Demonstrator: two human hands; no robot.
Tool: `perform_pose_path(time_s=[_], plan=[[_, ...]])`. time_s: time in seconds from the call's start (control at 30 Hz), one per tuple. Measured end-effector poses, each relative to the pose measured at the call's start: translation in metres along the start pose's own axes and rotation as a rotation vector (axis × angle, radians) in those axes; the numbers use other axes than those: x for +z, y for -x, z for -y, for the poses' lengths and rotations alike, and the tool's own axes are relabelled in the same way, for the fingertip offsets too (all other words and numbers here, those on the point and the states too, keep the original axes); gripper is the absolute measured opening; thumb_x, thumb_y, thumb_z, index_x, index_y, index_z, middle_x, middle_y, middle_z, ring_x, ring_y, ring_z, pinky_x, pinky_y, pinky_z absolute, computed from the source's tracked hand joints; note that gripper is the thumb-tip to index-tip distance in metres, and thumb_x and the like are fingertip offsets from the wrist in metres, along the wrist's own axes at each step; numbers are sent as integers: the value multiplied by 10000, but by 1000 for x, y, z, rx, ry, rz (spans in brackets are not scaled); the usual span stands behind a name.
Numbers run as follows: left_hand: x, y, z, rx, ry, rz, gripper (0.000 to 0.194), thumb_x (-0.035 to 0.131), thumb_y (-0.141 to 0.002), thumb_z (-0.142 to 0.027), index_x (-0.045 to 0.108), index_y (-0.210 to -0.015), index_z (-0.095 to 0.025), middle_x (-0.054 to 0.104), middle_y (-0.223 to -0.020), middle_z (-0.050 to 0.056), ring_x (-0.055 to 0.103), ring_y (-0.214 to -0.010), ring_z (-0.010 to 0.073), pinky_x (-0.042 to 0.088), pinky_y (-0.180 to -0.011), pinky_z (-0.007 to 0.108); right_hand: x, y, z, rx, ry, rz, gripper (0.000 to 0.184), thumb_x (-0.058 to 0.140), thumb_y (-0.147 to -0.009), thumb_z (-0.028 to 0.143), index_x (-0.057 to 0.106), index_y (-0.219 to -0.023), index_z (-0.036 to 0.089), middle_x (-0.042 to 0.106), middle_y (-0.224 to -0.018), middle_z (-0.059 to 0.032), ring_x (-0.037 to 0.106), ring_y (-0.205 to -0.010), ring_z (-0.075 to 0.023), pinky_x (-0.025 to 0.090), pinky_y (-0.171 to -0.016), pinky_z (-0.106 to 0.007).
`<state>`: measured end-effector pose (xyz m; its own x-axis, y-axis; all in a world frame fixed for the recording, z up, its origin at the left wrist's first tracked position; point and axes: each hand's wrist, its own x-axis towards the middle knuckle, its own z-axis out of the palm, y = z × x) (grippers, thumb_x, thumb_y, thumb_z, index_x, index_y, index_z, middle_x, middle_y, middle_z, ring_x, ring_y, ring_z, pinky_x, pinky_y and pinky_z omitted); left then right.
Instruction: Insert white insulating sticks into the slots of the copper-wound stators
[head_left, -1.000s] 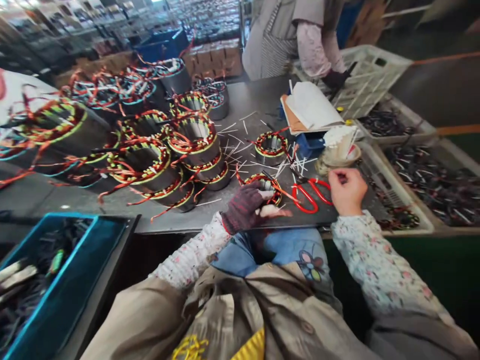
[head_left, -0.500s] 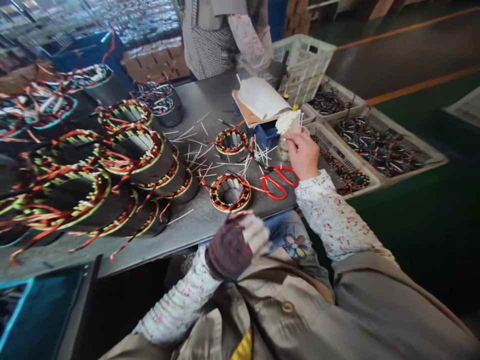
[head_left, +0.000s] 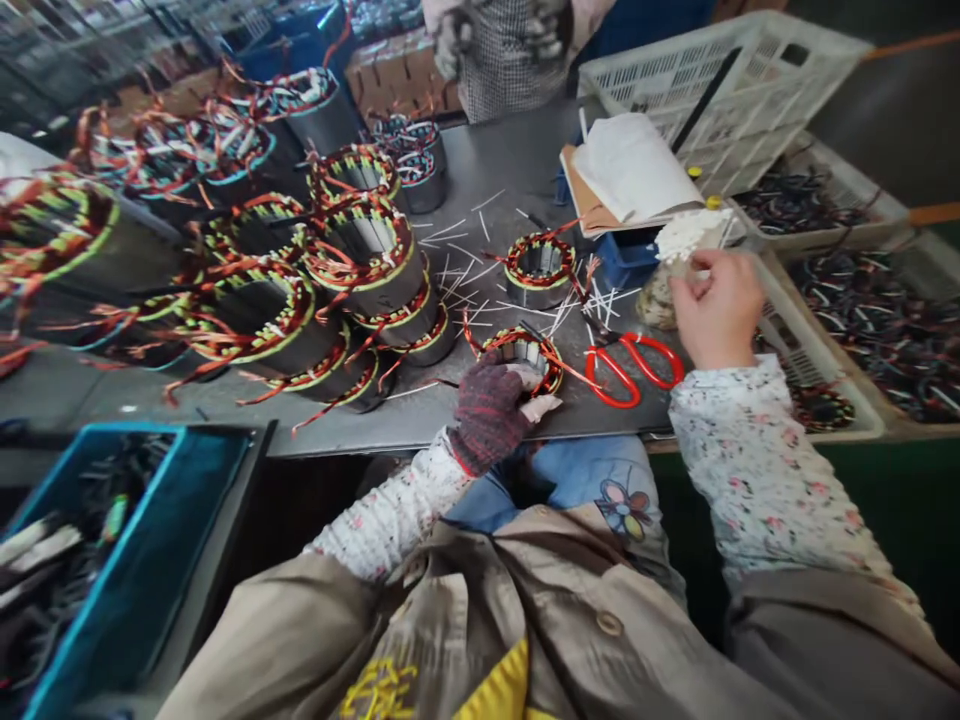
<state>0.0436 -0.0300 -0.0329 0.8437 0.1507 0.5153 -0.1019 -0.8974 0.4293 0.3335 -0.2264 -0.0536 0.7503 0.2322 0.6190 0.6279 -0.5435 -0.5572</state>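
The gloved left hand (head_left: 487, 415) curls over a wound stator (head_left: 544, 365), apparently steadying it near the bench (head_left: 480, 170) edge. Beyond that stator, past red scissors (head_left: 626, 370), the right hand (head_left: 716, 305) pinches its fingertips together beside white sleeves (head_left: 690, 235), kept within easy reach.

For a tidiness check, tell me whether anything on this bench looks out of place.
Loose white sticks lie scattered across the metal bench around a wound stator, unlike the bundled ones nearby, so they look spilled.
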Motion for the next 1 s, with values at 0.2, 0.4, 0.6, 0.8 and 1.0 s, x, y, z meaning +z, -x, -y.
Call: perform_pose_path(time_s=[0.2, 0.4, 0.6, 0.8, 1.0], plan=[[-6, 2, 0, 218, -169, 10, 145, 670, -1074, -327, 764, -1107, -221, 837, -1186, 58, 799, -1091, 217, 459, -1284, 545, -14, -1, 12, -22, -82, -47, 189, 624, -1028, 420, 700, -929, 277, 734, -964, -84, 712, -939, -294, 565, -887, -520], [-7, 8, 12, 162, -86, 101, 614, 706, -1044, -483, 564, -1523, -126, 816, -1208, 143, 797, -1132, 275, 535, -1230, 521, -54, 68, 85, -89, -308, -123, 195, 682, -1030, 398, 736, -1043, 211, 828, -1011, -114, 795, -858, -244, 621, -735, -381], [5, 12, 8, 93, -179, 63, 699, 670, -1062, -475, 449, -1622, -120, 811, -1184, 150, 802, -1103, 295, 533, -1234, 542, -72, 149, 122, -548, -358, 166, 179, 551, -992, 118, 674, -1027, 244, 851, -1013, -73, 827, -892, -204, 668, -755, -309], [8, 13, 9, 69, -190, 63, 730, 673, -1053, -482, 416, -1643, -138, 802, -1214, 155, 787, -1169, 322, 526, -1235, 564, -72, 166, 112, -623, -528, 291, 151, 536, -945, 112, 592, -933, 252, 815, -916, -62, 799, -814, -221, 688, -752, -372], [7, 13, 8, 53, -201, 78, 713, 686, -1046, -440, 426, -1633, -130, 797, -1256, 168, 785, -1166, 325, 518, -1236, 577, -80, 163, 110, -584, -560, 360, 179, 504, -954, 107, 581, -934, 267, 784, -858, -37, 763, -754, -206, 668, -709, -342]])
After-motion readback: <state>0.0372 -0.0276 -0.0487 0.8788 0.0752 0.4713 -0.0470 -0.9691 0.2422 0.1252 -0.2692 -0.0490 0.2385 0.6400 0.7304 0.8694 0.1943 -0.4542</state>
